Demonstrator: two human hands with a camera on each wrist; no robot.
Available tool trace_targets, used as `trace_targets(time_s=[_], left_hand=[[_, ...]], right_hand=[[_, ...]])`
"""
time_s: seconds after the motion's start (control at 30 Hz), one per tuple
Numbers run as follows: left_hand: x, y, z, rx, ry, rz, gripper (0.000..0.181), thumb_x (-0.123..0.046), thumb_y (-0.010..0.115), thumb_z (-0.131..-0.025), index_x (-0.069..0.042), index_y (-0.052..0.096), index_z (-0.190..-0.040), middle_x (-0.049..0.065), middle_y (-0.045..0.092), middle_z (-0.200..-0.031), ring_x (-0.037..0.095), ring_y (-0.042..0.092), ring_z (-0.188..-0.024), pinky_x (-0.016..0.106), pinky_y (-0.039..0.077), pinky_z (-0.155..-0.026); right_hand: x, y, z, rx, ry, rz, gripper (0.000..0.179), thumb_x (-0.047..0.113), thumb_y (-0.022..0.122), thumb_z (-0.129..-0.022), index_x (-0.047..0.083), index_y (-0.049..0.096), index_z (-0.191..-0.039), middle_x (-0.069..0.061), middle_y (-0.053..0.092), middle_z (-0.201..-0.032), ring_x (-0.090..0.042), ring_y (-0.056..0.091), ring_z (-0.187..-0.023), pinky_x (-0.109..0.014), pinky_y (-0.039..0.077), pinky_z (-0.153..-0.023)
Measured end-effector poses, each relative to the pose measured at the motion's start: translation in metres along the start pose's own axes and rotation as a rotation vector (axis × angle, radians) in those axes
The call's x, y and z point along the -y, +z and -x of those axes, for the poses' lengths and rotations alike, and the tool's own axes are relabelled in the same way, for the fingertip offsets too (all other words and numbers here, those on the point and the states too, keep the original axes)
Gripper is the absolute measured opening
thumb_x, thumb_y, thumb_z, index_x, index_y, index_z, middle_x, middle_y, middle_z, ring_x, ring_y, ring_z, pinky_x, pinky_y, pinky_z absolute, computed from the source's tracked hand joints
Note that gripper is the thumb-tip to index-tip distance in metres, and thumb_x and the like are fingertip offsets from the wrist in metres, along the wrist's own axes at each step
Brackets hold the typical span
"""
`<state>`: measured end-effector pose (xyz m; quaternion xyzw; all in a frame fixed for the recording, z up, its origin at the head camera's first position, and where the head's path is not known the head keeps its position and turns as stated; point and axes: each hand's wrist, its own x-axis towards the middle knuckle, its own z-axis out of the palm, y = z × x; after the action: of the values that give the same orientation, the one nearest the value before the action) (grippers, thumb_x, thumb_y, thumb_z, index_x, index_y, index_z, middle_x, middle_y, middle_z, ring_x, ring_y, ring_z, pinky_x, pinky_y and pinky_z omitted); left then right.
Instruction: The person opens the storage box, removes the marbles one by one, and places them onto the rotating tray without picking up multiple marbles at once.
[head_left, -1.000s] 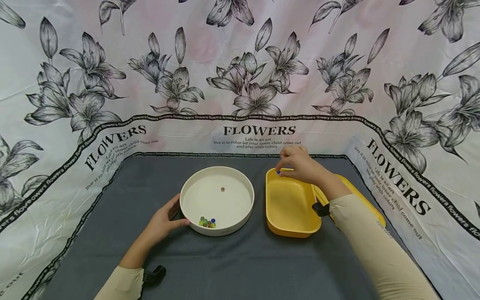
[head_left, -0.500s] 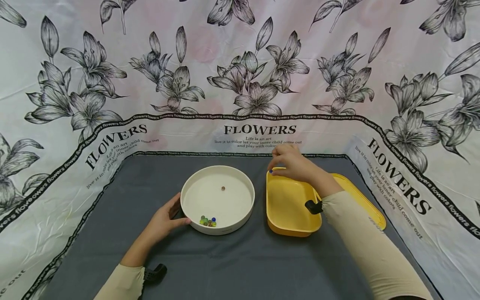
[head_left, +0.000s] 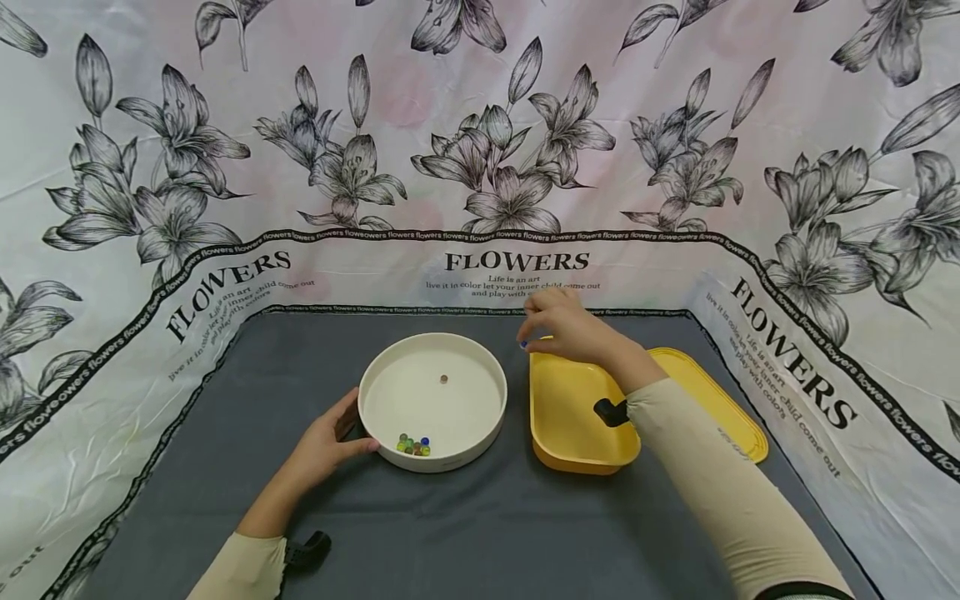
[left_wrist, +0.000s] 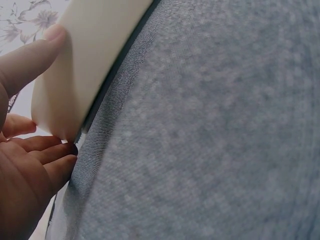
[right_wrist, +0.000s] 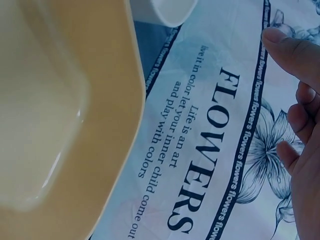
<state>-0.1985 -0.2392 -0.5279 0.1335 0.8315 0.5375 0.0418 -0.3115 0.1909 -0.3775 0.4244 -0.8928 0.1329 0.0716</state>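
My left hand touches the outer wall of a round white dish at its left side. In the left wrist view the thumb rests on the dish wall and the other fingertips meet its lower edge. Several glass marbles, green, yellow, brown and blue, lie together near the dish's front. A single brownish marble sits farther back. My right hand pinches a blue marble above the far left corner of a yellow box. The right wrist view does not show that marble.
Just right of the box lies a yellow lid, partly behind the right forearm. A dark grey cloth covers the table. Behind it hangs a white flower-printed cloth.
My right hand has moved left, from over the box's far edge to its far left corner, with the blue marble still pinched. The left hand and the dish have stayed in place.
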Motion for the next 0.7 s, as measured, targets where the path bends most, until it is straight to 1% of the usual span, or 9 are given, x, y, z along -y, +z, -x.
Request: trace_targets(time_s=[0.2,0.33,0.5,0.57,0.7], left_hand=[[0.000,-0.001,-0.001,-0.001,-0.001,-0.004,0.105,-0.024,0.086,-0.084,-0.001,0.020,-0.163,0.024,0.026,-0.166,0.043,0.026,-0.152,0.055,0.030,-0.120],[0.002,0.000,0.001,-0.001,0.004,0.004,0.106,-0.023,0.086,-0.084,0.000,0.019,-0.163,0.025,0.027,-0.165,0.044,0.027,-0.152,0.054,0.030,-0.119],[0.003,-0.002,0.002,-0.002,0.028,-0.008,0.105,-0.026,0.086,-0.084,-0.005,0.021,-0.164,0.022,0.030,-0.165,0.041,0.031,-0.151,0.053,0.033,-0.119],[0.002,-0.002,0.001,-0.003,0.037,-0.018,0.105,-0.027,0.086,-0.084,-0.006,0.022,-0.164,0.022,0.031,-0.165,0.041,0.032,-0.151,0.054,0.033,-0.119],[0.002,-0.001,-0.001,-0.001,0.038,-0.020,0.105,-0.027,0.086,-0.084,-0.004,0.021,-0.164,0.023,0.031,-0.164,0.041,0.031,-0.151,0.056,0.032,-0.120]], right_hand=[[0.006,0.000,-0.008,-0.003,-0.028,0.010,0.010,0.026,0.083,-0.088,0.028,0.082,-0.098,0.003,0.043,-0.095,-0.019,0.033,-0.094,-0.044,0.017,-0.081],[0.009,0.003,-0.016,0.006,-0.042,0.033,0.010,0.027,0.083,-0.088,0.028,0.082,-0.098,0.003,0.044,-0.097,-0.019,0.034,-0.095,-0.044,0.018,-0.083],[0.017,0.003,-0.024,0.002,-0.058,0.041,0.010,0.027,0.084,-0.088,0.027,0.082,-0.098,0.001,0.055,-0.106,-0.020,0.041,-0.103,-0.045,0.026,-0.089],[0.020,0.003,-0.027,0.001,-0.064,0.047,0.010,0.027,0.084,-0.088,0.026,0.082,-0.098,0.001,0.057,-0.109,-0.020,0.042,-0.105,-0.046,0.027,-0.090],[0.022,0.003,-0.032,0.007,-0.074,0.059,0.010,0.027,0.084,-0.088,0.026,0.082,-0.098,0.003,0.055,-0.107,-0.020,0.041,-0.103,-0.046,0.026,-0.091]])
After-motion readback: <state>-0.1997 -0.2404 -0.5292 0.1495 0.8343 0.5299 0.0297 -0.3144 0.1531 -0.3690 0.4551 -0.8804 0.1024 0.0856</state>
